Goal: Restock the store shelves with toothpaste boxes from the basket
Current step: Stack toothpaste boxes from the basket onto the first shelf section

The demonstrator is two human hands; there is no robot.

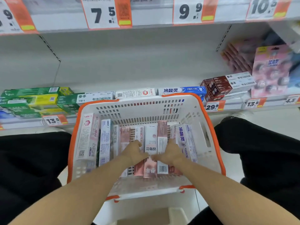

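Note:
A white basket with an orange rim stands in front of me, holding several toothpaste boxes laid lengthwise. Both hands reach down into its middle. My left hand and my right hand lie on either side of a white and pink box, fingers curled down among the boxes and thumbs nearly meeting over it. The fingertips are hidden between the boxes. Pink boxes show below my hands. A white box with a blue logo leans at the basket's right.
The low shelf behind the basket is mostly bare, with green boxes at its left front, white and blue boxes in the middle and brown boxes at the right. Price tags hang above. My black-clad knees flank the basket.

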